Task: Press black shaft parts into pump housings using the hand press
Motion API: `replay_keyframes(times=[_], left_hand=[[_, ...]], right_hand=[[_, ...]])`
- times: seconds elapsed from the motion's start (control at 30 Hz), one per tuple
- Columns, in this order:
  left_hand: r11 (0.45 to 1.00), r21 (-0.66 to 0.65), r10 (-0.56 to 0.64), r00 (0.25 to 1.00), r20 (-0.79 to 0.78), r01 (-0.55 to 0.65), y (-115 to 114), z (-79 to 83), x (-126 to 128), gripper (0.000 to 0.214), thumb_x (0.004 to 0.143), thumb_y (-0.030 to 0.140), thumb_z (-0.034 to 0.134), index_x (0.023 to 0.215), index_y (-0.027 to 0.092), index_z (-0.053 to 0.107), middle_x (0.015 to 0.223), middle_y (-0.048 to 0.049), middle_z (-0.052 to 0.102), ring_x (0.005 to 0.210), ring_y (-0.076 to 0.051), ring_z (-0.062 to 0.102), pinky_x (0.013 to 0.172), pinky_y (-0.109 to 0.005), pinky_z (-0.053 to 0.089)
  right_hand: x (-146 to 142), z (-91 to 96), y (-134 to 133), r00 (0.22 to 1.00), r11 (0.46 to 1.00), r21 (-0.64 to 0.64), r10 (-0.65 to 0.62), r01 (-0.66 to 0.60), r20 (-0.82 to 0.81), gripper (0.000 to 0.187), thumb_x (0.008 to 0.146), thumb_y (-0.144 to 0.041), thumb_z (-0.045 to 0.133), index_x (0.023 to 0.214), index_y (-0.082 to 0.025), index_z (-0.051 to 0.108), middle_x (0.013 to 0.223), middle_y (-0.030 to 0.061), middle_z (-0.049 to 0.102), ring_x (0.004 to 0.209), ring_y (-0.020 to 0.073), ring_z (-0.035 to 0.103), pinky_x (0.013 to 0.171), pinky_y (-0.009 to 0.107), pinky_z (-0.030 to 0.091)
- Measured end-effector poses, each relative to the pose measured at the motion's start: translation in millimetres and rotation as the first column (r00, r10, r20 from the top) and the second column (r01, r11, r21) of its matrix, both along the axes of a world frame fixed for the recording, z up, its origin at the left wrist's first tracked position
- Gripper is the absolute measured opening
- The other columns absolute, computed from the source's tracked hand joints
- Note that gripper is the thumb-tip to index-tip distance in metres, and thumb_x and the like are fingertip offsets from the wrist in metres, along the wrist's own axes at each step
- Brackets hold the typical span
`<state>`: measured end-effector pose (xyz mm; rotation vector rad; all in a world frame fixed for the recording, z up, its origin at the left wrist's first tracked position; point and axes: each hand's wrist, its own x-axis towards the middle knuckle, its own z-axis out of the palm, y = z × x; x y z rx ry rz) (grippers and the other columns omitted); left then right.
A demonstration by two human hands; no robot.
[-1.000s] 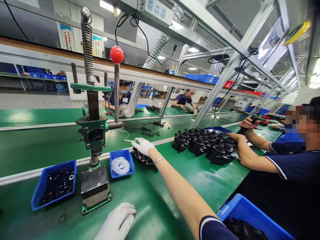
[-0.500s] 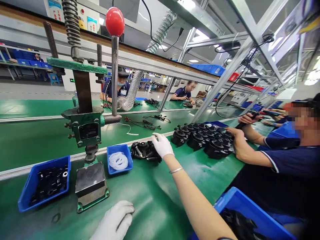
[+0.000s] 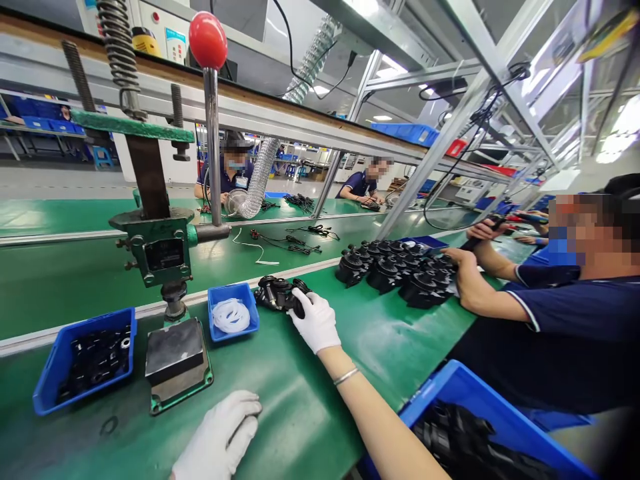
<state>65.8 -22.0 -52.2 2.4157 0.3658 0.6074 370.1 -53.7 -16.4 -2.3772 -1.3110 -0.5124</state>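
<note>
My right hand [image 3: 316, 320], in a white glove, reaches to a small pile of black coiled-cable parts [image 3: 274, 293] behind the middle of the bench. Its thumb and fingers close round one rounded black part [image 3: 299, 304] at the pile's right end; the fingers partly cover it. Low in the view, my gloved left hand [image 3: 220, 433] rests near the green mat with loosely bent fingers, thumb apart, holding nothing. The steel block [image 3: 174, 350] of a green hand press [image 3: 157, 247] stands ahead of that hand, to its left. A blue tray of white rings [image 3: 231, 315] sits between press and pile.
A blue bin of small black parts [image 3: 95, 360] lies left of the press. Black round housings [image 3: 400, 270] stand in rows at right, where a co-worker's hands [image 3: 470, 260] hold a dark tool. A blue crate [image 3: 465, 387] occupies the lower right. The red-knobbed lever [image 3: 209, 40] rises high.
My right hand has moved down and toward me, from hovering over the pile to gripping a black part. My left hand has barely moved. The whole view has shifted slightly.
</note>
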Motion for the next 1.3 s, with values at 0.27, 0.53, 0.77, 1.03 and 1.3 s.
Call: replay_keyframes(times=[0.27, 0.53, 0.77, 1.03, 1.3], left_hand=[[1.0, -0.016, -0.001, 1.0, -0.007, 0.001, -2, 1.3, -1, 0.029, 0.099, 0.041, 0.042, 0.11, 0.028, 0.066, 0.117, -0.0027, 0.071, 0.107, -0.016, 0.068, 0.094, -0.024, 0.056], [0.997, -0.082, -0.003, 0.996, -0.088, -0.005, -3, 7.1, -2, 0.029, 0.098, 0.039, 0.042, 0.111, 0.029, 0.066, 0.123, -0.0025, 0.068, 0.113, -0.017, 0.065, 0.099, -0.029, 0.054], [0.99, -0.139, 0.021, 0.994, -0.109, -0.036, -5, 8.3, -2, 0.03, 0.098, 0.039, 0.042, 0.114, 0.027, 0.065, 0.125, -0.0034, 0.067, 0.117, -0.019, 0.063, 0.103, -0.034, 0.052], [0.986, -0.158, 0.031, 0.995, -0.097, -0.046, -6, 6.3, -4, 0.029, 0.098, 0.038, 0.044, 0.115, 0.028, 0.065, 0.125, -0.0027, 0.067, 0.117, -0.02, 0.062, 0.104, -0.036, 0.051], [0.978, -0.197, 0.047, 0.99, -0.136, -0.073, -5, 5.9, -3, 0.031, 0.098, 0.04, 0.042, 0.116, 0.027, 0.064, 0.127, -0.0038, 0.065, 0.12, -0.021, 0.06, 0.108, -0.039, 0.048]], right_hand=[[4, 1.6, -15, 0.993, 0.998, -0.051, 0.031, -0.037, -0.117, 0.045, 0.083, -0.009, 0.061, 0.124, -0.027, 0.059, 0.12, 0.0112, 0.054, 0.094, 0.0256, 0.054, 0.081, 0.034, 0.043], [7, 13.0, -34, 0.877, 0.993, 0.018, -0.098, 0.12, -0.47, 0.041, 0.075, -0.023, 0.072, 0.114, -0.022, 0.057, 0.098, 0.0058, 0.059, 0.086, 0.0231, 0.062, 0.083, 0.035, 0.048], [-13, 4.5, -47, 0.658, 0.91, 0.261, -0.017, 0.322, -0.753, 0.047, 0.077, -0.044, 0.065, 0.116, -0.023, 0.048, 0.104, 0.0079, 0.062, 0.092, 0.027, 0.067, 0.087, 0.042, 0.054], [-4, 8.6, -59, 0.398, 0.75, 0.536, 0.388, 0.388, -0.831, 0.068, 0.073, -0.062, 0.064, 0.12, -0.027, 0.029, 0.109, 0.0067, 0.058, 0.074, 0.0222, 0.07, 0.071, 0.043, 0.063], [-39, -4.7, -24, 0.193, 0.864, 0.493, 0.469, 0.104, -0.862, 0.045, 0.067, -0.043, 0.078, 0.101, -0.021, 0.059, 0.097, 0.0046, 0.065, 0.081, 0.0243, 0.07, 0.07, 0.042, 0.062]])
